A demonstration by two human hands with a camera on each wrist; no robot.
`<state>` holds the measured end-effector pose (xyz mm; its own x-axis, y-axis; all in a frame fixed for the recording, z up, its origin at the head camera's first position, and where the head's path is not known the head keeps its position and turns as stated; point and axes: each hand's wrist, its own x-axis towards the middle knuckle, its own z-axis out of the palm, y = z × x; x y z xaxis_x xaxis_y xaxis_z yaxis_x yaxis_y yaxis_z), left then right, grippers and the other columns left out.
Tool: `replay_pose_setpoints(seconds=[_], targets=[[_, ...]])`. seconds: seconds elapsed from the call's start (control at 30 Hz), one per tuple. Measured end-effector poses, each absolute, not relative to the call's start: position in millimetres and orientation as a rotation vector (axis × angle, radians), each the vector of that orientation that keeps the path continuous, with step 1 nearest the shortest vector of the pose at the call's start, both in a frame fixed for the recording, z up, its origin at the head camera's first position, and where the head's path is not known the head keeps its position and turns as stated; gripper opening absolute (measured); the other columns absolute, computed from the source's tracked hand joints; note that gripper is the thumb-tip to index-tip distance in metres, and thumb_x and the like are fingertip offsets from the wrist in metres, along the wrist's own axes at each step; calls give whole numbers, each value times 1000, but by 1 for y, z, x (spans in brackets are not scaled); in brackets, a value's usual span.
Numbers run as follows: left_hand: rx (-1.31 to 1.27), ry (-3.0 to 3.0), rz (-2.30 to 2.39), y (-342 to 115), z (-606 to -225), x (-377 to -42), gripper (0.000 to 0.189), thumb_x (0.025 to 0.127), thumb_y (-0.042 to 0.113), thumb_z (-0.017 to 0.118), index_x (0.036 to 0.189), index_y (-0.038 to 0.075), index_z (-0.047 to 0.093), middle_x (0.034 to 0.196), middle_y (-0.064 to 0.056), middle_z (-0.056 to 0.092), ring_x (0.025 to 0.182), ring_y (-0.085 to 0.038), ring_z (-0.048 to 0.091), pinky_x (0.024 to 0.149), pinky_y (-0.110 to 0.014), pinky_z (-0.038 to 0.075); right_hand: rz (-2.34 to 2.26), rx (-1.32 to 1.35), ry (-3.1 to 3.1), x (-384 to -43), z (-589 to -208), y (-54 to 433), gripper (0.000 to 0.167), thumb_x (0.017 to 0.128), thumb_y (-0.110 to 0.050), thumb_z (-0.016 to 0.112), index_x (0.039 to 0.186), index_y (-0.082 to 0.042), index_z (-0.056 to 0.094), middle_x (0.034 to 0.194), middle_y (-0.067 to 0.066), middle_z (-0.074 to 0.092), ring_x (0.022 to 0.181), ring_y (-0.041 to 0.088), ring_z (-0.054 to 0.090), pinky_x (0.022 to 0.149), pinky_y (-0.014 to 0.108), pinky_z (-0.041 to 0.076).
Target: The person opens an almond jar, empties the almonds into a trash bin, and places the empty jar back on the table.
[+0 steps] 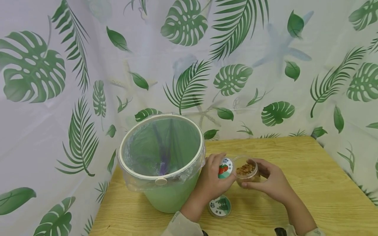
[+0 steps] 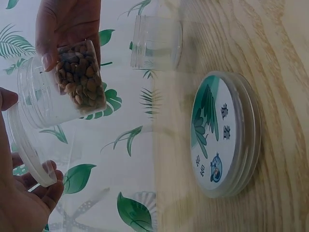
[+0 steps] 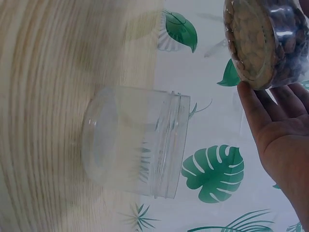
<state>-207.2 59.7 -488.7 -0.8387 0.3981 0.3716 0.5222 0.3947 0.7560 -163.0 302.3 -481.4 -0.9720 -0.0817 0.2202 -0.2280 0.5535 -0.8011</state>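
My left hand (image 1: 214, 175) grips a round screw lid (image 1: 225, 168) with a tomato picture on its white and green label. That lid is tilted, right beside the mouth of a clear plastic jar (image 1: 247, 178). My right hand (image 1: 273, 180) holds the jar around its side, thumb in front. Small brown kernels (image 2: 79, 77) fill its lower part. Below my left hand, a second lid (image 1: 220, 206) with a green leaf label lies face up on the table. An empty clear jar (image 3: 137, 142) stands upright on the table in both wrist views.
A pale green bin (image 1: 171, 196) with a cream rim and a clear plastic liner stands just left of my left hand. Something purple (image 1: 164, 160) shows inside it. Leaf-patterned cloth (image 1: 236, 65) hangs behind and beside the wooden table (image 1: 333, 196).
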Motion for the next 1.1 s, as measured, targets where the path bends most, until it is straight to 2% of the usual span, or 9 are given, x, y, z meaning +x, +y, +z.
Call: replay_pose_setpoints(seconds=[0.13,0.3,0.43,0.47,0.5,0.57,0.67,0.8,1.1], targets=[[-825,-2528,-1448,58,-490,-207,65,98,39,70,157,21,50,140,-5,54,101,-9,53,70,-17,54,1375,213,-2622,-163,-482,306,84,79,-30,97,151,-12,58,149,12,65,134,39,63,101,13,49],[-798,-2559,-1471,58,-493,-206,72,95,39,74,159,23,46,139,-7,53,95,-7,54,70,-17,55,1358,127,-2603,-161,-480,308,85,81,-31,96,154,-13,56,150,15,63,134,40,63,106,34,55],[-789,-2603,-1447,58,-496,-207,79,94,41,73,163,22,40,139,-7,53,97,-8,54,71,-18,54,1344,104,-2593,-161,-479,309,84,81,-31,96,154,-16,56,149,15,64,133,39,64,105,33,56],[-789,-2616,-1434,58,-497,-207,79,94,41,73,163,21,40,139,-7,53,98,-8,53,72,-18,54,1340,107,-2592,-161,-479,309,85,80,-31,96,154,-16,56,149,15,64,132,39,64,106,37,56],[-791,-2629,-1415,58,-498,-207,78,94,41,73,162,20,41,139,-6,53,100,-9,52,73,-18,54,1337,108,-2593,-161,-480,309,85,80,-31,96,154,-16,57,148,15,65,132,39,65,105,34,56],[-797,-2653,-1383,58,-501,-207,76,94,41,73,160,18,44,139,-5,54,105,-10,51,76,-18,53,1336,115,-2594,-161,-480,309,85,80,-31,96,153,-16,57,148,15,65,132,38,65,106,36,56],[-823,-2685,-1328,59,-506,-209,73,94,39,74,157,14,48,139,-6,53,112,-13,48,80,-18,51,1347,119,-2592,-161,-481,308,84,80,-31,96,153,-15,57,148,15,65,133,39,64,103,24,55],[-877,-2712,-1256,61,-515,-213,74,93,39,73,157,11,48,142,-8,50,120,-15,45,84,-19,50,1367,114,-2575,-160,-481,308,83,81,-31,96,153,-15,57,148,14,65,133,38,64,96,8,46],[-855,-2791,-1230,64,-531,-214,79,95,42,73,160,10,43,145,-9,47,120,-15,45,84,-20,52,1399,113,-2557,-158,-483,305,83,81,-29,96,152,-15,58,147,15,65,132,38,64,95,6,45]])
